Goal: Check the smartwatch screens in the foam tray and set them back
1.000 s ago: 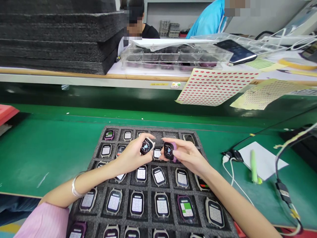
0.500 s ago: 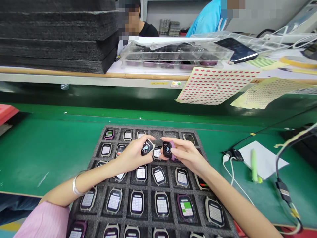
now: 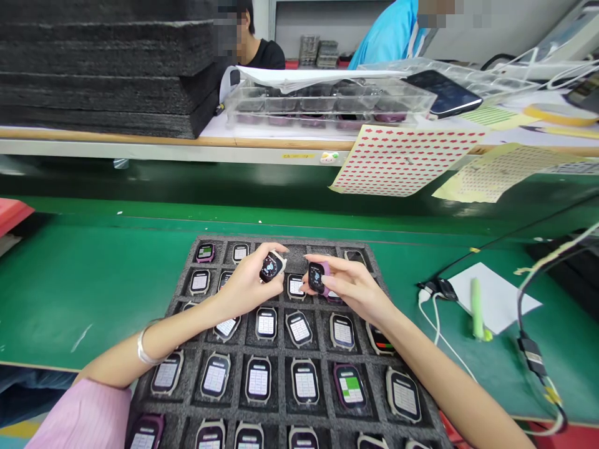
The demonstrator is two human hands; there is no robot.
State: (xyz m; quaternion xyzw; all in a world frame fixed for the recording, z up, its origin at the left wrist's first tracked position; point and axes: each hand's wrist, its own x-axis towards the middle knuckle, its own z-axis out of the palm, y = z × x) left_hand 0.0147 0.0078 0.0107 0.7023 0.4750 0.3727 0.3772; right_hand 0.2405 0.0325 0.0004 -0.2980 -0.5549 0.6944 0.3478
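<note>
1. Silver-cased watch (image 3: pixel 271 267) is above the tray, near eleven o'clock from its centre, held by its edges in the left hand (image 3: pixel 246 282). Thumb and fingers are closed to about the case's width, likely so the lit dial stays uncovered and faces the head camera.

2. Foam tray (image 3: pixel 282 383) lies beneath both hands; its square pockets probably serve to space the other watches (image 3: pixel 258 379), which lie screen up.

3. Purple-cased watch (image 3: pixel 317 277), near one o'clock, is pinched in the right hand (image 3: pixel 360 288), thumb at the screen's edge. The tilted hold seems meant to show this dial near the first; the two watches are apart.

4. White paper (image 3: pixel 505 293) and a green pen (image 3: pixel 477 308) lie toward three o'clock.

5. Left hand and right forearm (image 3: pixel 435 368) hide several pockets. At six o'clock the frame cuts off the nearest row. Dial details are too small to read, and the held watches' backs are hidden.
</note>
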